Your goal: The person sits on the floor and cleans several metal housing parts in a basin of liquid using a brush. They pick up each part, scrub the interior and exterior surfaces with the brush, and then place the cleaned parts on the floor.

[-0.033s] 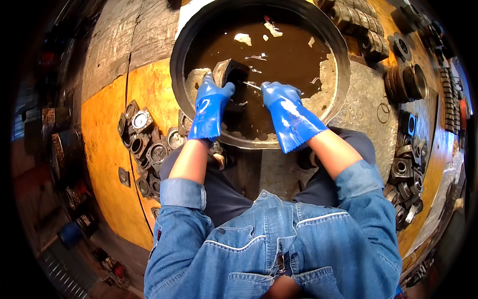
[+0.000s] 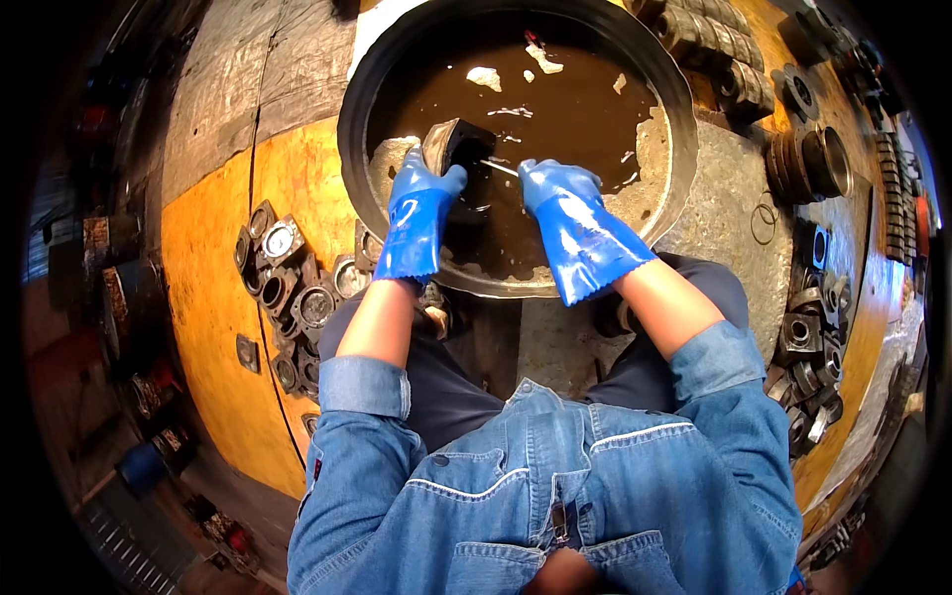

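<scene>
Both my hands wear blue rubber gloves and are over a wide round dark basin (image 2: 684,159) of murky brown liquid. My left hand (image 2: 421,183) is closed on a blocky dark metal part (image 2: 439,145) with a hollow side, tilted towards the right. The fingers behind it are partly hidden. My right hand (image 2: 560,183) is closed around a thin metal tool (image 2: 503,168), whose tip points left into the hollow of the part. Its handle is covered by the glove, so its kind does not show. I cannot tell whether the tip touches the metal.
Pale scraps (image 2: 484,77) float in the liquid. Greasy metal parts (image 2: 297,297) lie heaped on yellowish boards at left. More parts (image 2: 808,347) are piled at right, below a stack of metal rings (image 2: 808,167). Rows of blocky parts (image 2: 714,50) stand behind the basin's right side.
The thin tool's tip has shifted very slightly left and up. Both hands and the metal part stay almost in place.
</scene>
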### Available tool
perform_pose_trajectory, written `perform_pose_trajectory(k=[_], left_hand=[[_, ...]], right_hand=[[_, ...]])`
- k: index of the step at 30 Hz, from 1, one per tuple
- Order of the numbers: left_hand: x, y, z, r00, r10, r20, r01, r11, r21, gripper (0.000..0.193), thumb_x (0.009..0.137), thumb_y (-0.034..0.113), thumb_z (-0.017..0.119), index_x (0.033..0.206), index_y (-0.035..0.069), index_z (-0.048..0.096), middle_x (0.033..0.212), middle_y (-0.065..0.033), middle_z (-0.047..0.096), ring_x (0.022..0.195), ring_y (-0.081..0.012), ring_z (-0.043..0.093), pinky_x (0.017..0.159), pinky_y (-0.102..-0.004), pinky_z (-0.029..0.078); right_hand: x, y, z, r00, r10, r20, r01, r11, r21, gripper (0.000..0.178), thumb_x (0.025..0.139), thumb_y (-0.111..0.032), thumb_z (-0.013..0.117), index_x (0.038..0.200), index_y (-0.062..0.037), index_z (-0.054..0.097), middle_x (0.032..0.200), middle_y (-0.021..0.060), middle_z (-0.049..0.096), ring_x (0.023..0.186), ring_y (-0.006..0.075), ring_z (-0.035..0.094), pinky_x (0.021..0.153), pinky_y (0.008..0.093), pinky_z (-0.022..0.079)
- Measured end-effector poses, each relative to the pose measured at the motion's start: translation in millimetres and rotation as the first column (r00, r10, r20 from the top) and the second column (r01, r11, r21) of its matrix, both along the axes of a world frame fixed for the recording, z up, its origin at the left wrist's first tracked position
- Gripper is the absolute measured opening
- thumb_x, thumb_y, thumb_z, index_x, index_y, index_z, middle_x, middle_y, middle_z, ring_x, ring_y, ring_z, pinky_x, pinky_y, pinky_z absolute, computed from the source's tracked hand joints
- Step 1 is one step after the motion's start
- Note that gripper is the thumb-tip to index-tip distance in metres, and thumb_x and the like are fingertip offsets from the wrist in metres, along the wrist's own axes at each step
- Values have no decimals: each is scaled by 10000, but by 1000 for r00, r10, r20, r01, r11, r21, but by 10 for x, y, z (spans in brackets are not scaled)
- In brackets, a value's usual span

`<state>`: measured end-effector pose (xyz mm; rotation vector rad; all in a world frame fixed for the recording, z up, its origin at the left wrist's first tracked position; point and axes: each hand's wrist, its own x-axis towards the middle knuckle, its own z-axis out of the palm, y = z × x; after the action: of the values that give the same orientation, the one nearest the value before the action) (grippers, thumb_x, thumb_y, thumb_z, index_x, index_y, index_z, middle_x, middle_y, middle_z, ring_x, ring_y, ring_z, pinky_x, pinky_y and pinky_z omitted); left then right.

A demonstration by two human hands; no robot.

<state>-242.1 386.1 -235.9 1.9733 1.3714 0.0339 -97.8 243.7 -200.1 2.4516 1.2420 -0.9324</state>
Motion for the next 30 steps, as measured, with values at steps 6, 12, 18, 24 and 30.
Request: perform_pose_trajectory(k=[6, 12, 18, 24, 30], left_hand=[[101, -58, 1, 997, -14, -79, 22, 995, 97, 840, 814, 348, 805, 1524, -30, 561, 1372, -317, 699, 1302, -431, 683, 1123, -437, 533], [211, -113, 139, 975, -17, -223, 42, 993, 109, 762, 841, 293, 735, 1523, -4, 567, 1377, -315, 694, 1306, -420, 682, 1123, -440, 545], [155, -121, 70, 979, -55, -196, 88, 982, 166, 703, 832, 265, 728, 1460, -25, 605, 1344, -319, 708, 1266, -436, 698, 1093, -457, 559], [212, -253, 261, 955, -146, -257, 176, 979, 99, 643, 834, 269, 717, 1403, -19, 640, 1249, -319, 743, 1205, -456, 720, 1058, -478, 568], [189, -217, 165, 958, -159, -240, 198, 969, 147, 628, 837, 285, 711, 1375, -34, 651, 1259, -326, 737, 1206, -459, 719, 1065, -478, 567]], right_hand=[[50, -64, -197, 996, -50, -75, 49, 999, -23, 300, 1051, -136, 566, 1328, -90, 671, 1285, 141, 769, 1189, 367, 759, 884, 605, 587], [126, -44, -371, 994, -79, -75, 74, 995, -63, 330, 1071, -123, 527, 1367, -103, 672, 1294, 128, 771, 1190, 364, 760, 867, 630, 585], [87, -54, -31, 985, -87, -148, 90, 996, 15, 328, 1024, -135, 600, 1324, -73, 719, 1255, 130, 794, 1145, 397, 769, 875, 643, 580], [95, -183, -208, 978, -94, -184, 84, 994, -64, 360, 1019, -120, 590, 1357, -66, 701, 1325, 168, 763, 1248, 413, 728, 919, 647, 591], [185, -212, -193, 988, -68, -136, 48, 988, -149, 379, 1052, -139, 552, 1398, -104, 704, 1380, 114, 755, 1261, 372, 730, 906, 661, 587]])
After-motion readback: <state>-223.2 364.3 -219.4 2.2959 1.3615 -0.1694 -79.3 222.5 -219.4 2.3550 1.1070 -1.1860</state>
